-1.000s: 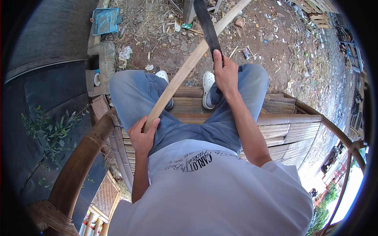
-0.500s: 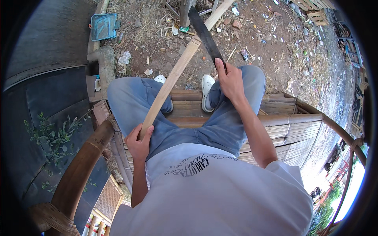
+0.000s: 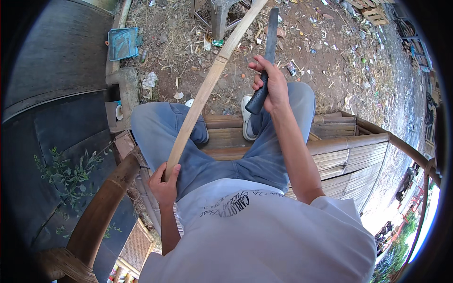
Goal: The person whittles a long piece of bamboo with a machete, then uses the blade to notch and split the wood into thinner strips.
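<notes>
Left fingers [image 3: 174,173] clamp a wooden strip [image 3: 203,94] slanting away rightward; right fingers [image 3: 264,63] loosely hold a knife [image 3: 270,49] pointing away

Left hand [image 3: 163,185] has the near end of a long wood strip [image 3: 206,87], right hand [image 3: 276,87] kinda loose around a knife [image 3: 270,42], blade just beside the strip. I see them on a bamboo bench [image 3: 349,162], littered dirt [image 3: 309,45] ahead.

Knife [image 3: 270,47] right of wooden strip [image 3: 199,101]; tray [image 3: 123,44] left of strip.
</notes>
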Motion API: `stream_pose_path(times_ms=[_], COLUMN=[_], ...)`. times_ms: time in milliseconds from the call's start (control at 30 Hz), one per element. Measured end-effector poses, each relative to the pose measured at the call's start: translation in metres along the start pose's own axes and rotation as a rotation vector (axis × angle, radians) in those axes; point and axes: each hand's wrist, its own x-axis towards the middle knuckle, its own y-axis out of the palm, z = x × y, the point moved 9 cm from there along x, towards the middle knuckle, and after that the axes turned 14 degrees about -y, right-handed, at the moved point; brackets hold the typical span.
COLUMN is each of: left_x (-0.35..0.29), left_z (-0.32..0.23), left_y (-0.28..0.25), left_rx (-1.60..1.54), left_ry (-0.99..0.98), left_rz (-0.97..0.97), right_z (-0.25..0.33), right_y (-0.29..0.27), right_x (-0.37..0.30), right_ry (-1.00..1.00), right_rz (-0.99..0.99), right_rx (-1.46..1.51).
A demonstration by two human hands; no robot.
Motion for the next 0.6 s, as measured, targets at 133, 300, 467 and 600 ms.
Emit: stream_pose_path(times_ms=[133, 300, 467, 600], left_x=[-0.001, -0.002, -0.001, -0.001], left_z=[0.012, 0.018, 0.020, 0.017], left_y=[-0.004, 0.000, 0.004, 0.012], left_rx=[0.003, -0.113, -0.184, -0.275], left_ry=[-0.065, -0.275, -0.290, -0.304], left_rz=[0.036, 0.223, 0.300, 0.369], right_z=[-0.016, -0.021, -0.007, 0.001], right_y=[0.021, 0.001, -0.001, 0.018], right_x=[-0.018, -0.021, -0.038, -0.076], right_ry=[-0.017, -0.146, -0.347, -0.362], right_rz=[0.048, 0.107, 0.293, 0.497], right_rx=[-0.047, -0.215, -0.646, -0.808])
